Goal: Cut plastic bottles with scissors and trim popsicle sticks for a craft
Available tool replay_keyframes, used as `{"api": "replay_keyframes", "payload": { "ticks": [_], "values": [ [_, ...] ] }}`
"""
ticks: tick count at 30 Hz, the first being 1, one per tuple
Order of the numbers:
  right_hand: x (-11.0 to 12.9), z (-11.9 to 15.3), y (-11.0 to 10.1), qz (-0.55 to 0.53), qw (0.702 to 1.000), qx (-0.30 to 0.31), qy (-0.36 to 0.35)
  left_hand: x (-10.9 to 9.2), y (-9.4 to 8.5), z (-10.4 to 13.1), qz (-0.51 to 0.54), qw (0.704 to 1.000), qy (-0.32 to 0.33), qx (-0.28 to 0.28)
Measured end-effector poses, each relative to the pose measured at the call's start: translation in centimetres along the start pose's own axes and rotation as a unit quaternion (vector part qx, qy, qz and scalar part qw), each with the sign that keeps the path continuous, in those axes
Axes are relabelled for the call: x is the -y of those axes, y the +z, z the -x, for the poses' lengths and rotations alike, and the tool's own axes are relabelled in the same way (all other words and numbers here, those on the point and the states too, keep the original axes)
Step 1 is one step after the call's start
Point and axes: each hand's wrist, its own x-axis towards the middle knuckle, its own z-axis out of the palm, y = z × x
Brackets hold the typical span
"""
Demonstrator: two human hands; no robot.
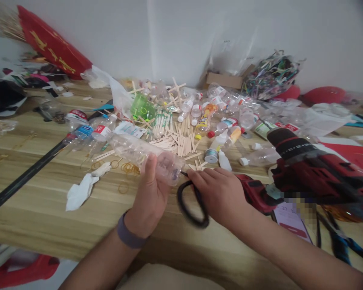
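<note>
My left hand [149, 201], with a purple band at the wrist, is closed round a clear plastic bottle [139, 155]. The bottle lies tilted, its base end toward the right. My right hand [219, 195] grips a pair of scissors [202, 217]; one black handle loop hangs below the fingers. The scissors' tip points at the bottle's base and seems to touch it, though the fingers hide most of the blades. Behind the bottle lie loose wooden sticks [184, 143] and yellow rubber bands [131, 167].
A red and black power drill [317, 173] stands close on the right, beside a phone [290, 221] and pliers [339, 241]. Several plastic bottles [187, 105] crowd the back of the table. A crumpled white tissue [80, 195] and a black rod [24, 177] lie left.
</note>
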Motion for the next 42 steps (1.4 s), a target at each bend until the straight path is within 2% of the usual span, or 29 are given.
{"api": "replay_keyframes", "payload": {
  "ticks": [1,2,3,5,6,7,8,9,11,12,15,16,17,19,22,25,27,28,29,30,32,33,34,35,36,37,40,41,42],
  "values": [
    [0.2,-0.1,0.2,-0.106,0.993,0.023,0.051,-0.1,0.0,0.0,0.007,1.0,0.02,-0.009],
    [0.5,-0.1,0.4,-0.236,0.964,0.054,0.113,-0.3,-0.1,0.0,0.01,0.999,0.031,-0.016],
    [0.8,-0.1,0.6,-0.367,0.909,0.09,0.174,-0.4,-0.2,0.0,0.009,0.999,0.033,-0.018],
    [1.5,0.1,1.0,-0.565,0.769,0.146,0.262,-0.4,-0.6,-0.2,0.001,1.0,0.023,-0.005],
    [1.8,0.2,1.2,-0.623,0.71,0.155,0.289,-0.4,-1.0,-0.3,0.001,1.0,0.02,0.009],
    [2.0,0.3,1.4,-0.658,0.67,0.159,0.305,-0.4,-1.3,-0.6,0.005,1.0,0.02,0.024],
    [2.1,0.5,1.7,-0.678,0.647,0.163,0.31,-0.4,-1.6,-0.9,0.011,0.999,0.022,0.04],
    [2.2,0.6,1.9,-0.685,0.64,0.164,0.307,-0.4,-1.9,-1.2,0.019,0.998,0.025,0.054],
    [2.0,0.7,2.2,-0.667,0.671,0.159,0.283,-0.5,-2.3,-1.9,0.019,0.996,0.017,0.083],
    [1.8,0.7,2.3,-0.635,0.711,0.149,0.264,-0.7,-2.4,-2.2,0.012,0.995,0.009,0.097],
    [0.9,0.8,2.0,-0.386,0.906,0.07,0.158,-1.6,-2.3,-2.6,-0.038,0.991,-0.013,0.13],
    [0.5,0.9,1.7,-0.256,0.961,0.028,0.101,-1.9,-2.2,-2.5,-0.058,0.989,-0.012,0.135],
    [0.2,0.9,1.5,-0.124,0.992,-0.01,0.036,-2.2,-2.0,-2.3,-0.076,0.988,-0.009,0.137],
    [-0.2,1.1,1.1,0.083,0.991,-0.054,-0.086,-2.6,-1.5,-1.8,-0.102,0.986,-0.005,0.13],
    [-0.2,1.2,0.9,0.191,0.968,-0.045,-0.158,-2.3,-0.6,-1.2,-0.131,0.989,-0.005,0.068],
    [-0.1,1.1,1.5,0.14,0.984,0.02,-0.104,-1.5,0.0,-1.3,-0.144,0.99,0.006,0.001],
    [-0.1,0.9,2.1,0.007,0.998,0.051,-0.026,-0.9,0.2,-1.5,-0.134,0.991,0.02,-0.014],
    [-0.1,0.8,2.5,-0.092,0.993,0.064,0.029,-0.8,0.3,-1.5,-0.126,0.992,0.029,-0.013],
    [-0.1,0.7,2.9,-0.206,0.971,0.086,0.088,-0.7,0.3,-1.6,-0.119,0.992,0.036,-0.008],
    [0.0,0.7,3.3,-0.322,0.928,0.116,0.146,-0.6,0.3,-1.7,-0.111,0.993,0.039,-0.003],
    [0.2,0.6,3.9,-0.515,0.806,0.181,0.229,-0.7,0.3,-1.7,-0.093,0.995,0.035,0.009],
    [0.3,0.6,4.1,-0.58,0.748,0.201,0.253,-0.7,0.3,-1.8,-0.084,0.996,0.028,0.014],
    [0.5,0.6,4.2,-0.621,0.707,0.209,0.266,-0.8,0.3,-1.8,-0.077,0.997,0.022,0.018],
    [0.6,0.6,4.2,-0.639,0.688,0.209,0.273,-0.8,0.3,-1.9,-0.072,0.997,0.017,0.022],
    [0.7,0.5,4.1,-0.632,0.694,0.213,0.271,-0.8,0.2,-1.9,-0.074,0.997,0.013,0.024],
    [0.7,0.5,3.9,-0.588,0.737,0.213,0.257,-0.8,0.2,-2.0,-0.081,0.996,0.01,0.024],
    [0.5,0.2,2.8,-0.312,0.918,0.174,0.172,-0.5,0.1,-2.1,-0.109,0.994,0.02,0.012],
    [0.3,0.1,2.5,-0.208,0.956,0.154,0.14,-0.3,0.0,-2.1,-0.117,0.993,0.023,0.007],
    [0.0,0.1,2.2,-0.124,0.976,0.138,0.114,-0.2,0.0,-2.2,-0.122,0.992,0.025,0.001]
  ]
}}
